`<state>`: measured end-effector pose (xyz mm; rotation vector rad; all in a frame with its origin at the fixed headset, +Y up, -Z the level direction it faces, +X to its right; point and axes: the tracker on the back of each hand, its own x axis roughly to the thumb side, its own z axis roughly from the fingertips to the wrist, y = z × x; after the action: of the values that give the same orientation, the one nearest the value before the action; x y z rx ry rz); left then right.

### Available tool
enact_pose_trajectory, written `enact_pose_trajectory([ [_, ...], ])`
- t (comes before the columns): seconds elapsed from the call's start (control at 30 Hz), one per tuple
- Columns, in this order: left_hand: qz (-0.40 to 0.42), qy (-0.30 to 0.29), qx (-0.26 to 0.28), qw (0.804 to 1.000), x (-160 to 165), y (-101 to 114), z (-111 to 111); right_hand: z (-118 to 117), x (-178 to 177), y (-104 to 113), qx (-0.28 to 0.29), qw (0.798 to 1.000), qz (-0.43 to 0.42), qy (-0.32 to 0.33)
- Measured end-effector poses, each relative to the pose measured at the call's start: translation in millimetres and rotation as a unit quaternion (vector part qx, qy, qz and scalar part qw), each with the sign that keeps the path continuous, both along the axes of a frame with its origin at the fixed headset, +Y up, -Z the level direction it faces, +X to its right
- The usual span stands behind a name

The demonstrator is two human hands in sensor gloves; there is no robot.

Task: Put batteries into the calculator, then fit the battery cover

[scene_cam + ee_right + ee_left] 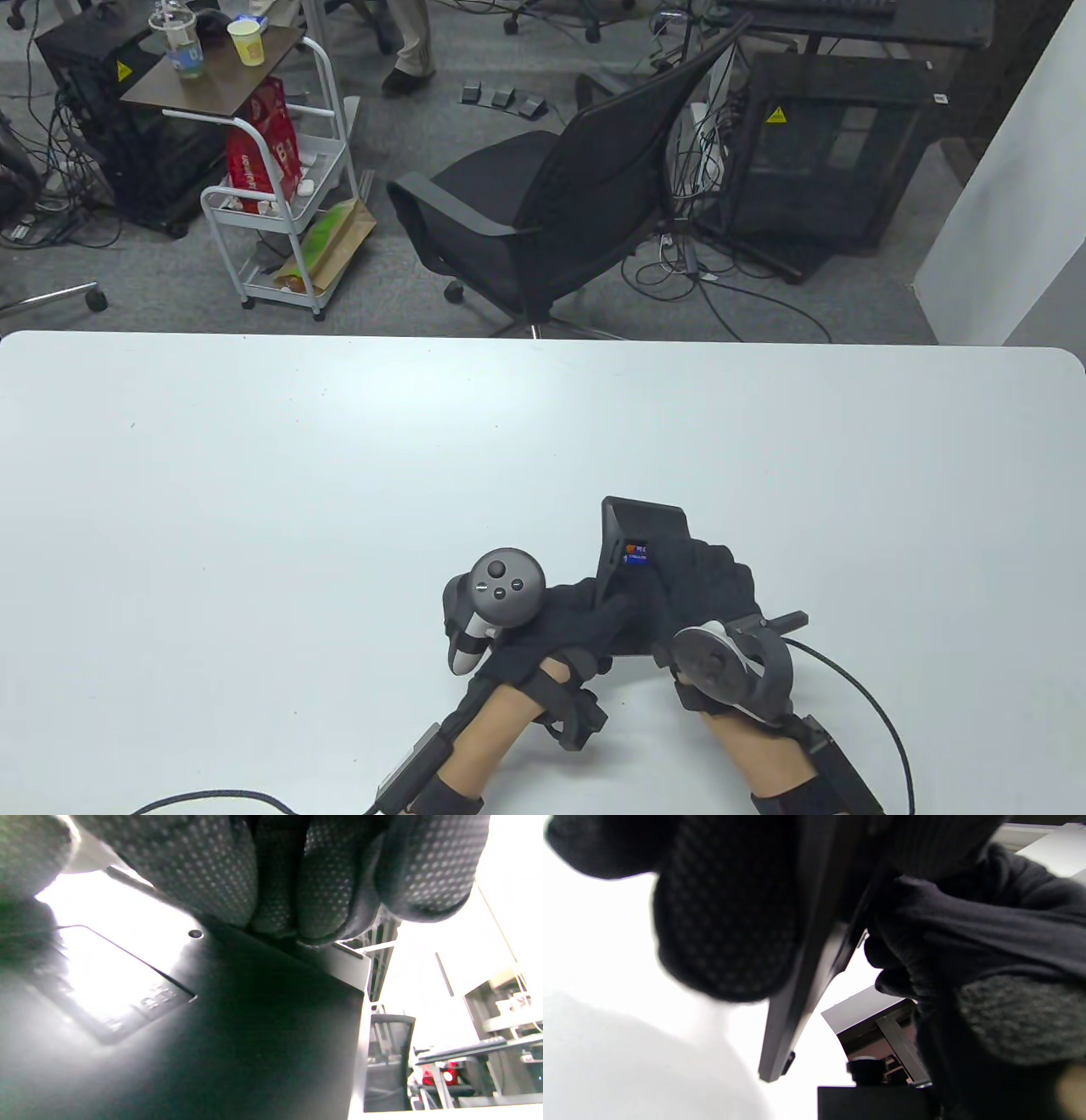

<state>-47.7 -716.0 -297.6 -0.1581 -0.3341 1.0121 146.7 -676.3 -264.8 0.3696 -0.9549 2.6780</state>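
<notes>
The black calculator (646,516) is held tilted above the table with its back up, near the front middle. My left hand (585,607) grips its left edge; the left wrist view shows that thin edge (797,997) beside my fingers (725,921). My right hand (704,577) lies over the calculator's back with the fingers curled down onto it. A battery (636,556) with a red and blue label shows in the open compartment just left of those fingers. The right wrist view shows the calculator's back (254,1035) with a recessed panel (123,984) and my fingertips (322,899) pressed on it. No separate battery cover shows.
The white table (339,467) stretches out around the hands. Cables run from both wrists off the front edge. Beyond the far edge stand a black office chair (551,195) and a white trolley (280,187).
</notes>
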Motion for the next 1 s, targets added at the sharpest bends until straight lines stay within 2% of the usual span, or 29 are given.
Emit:
enact_pose_trajectory([
  [0.27,0.01,0.014,-0.019,1.0,-8,-6,-5,-10,10,0,-0.024,0.999,-0.026,0.017],
  [0.43,0.032,0.043,-0.028,0.998,-22,-7,-11,-11,27,2,-0.025,0.995,-0.086,0.034],
  [0.6,0.086,0.051,-0.05,0.994,-35,-11,-18,-17,38,-4,-0.073,0.986,-0.147,0.042],
  [0.7,0.13,0.042,-0.065,0.989,-40,-13,-20,-24,38,-17,-0.148,0.965,-0.204,0.078],
  [0.87,0.182,0.017,-0.077,0.98,-42,-15,-23,-31,35,-31,-0.222,0.94,-0.234,0.114],
  [1.0,0.219,-0.006,-0.096,0.971,-40,-18,-24,-35,31,-42,-0.281,0.903,-0.282,0.16],
])
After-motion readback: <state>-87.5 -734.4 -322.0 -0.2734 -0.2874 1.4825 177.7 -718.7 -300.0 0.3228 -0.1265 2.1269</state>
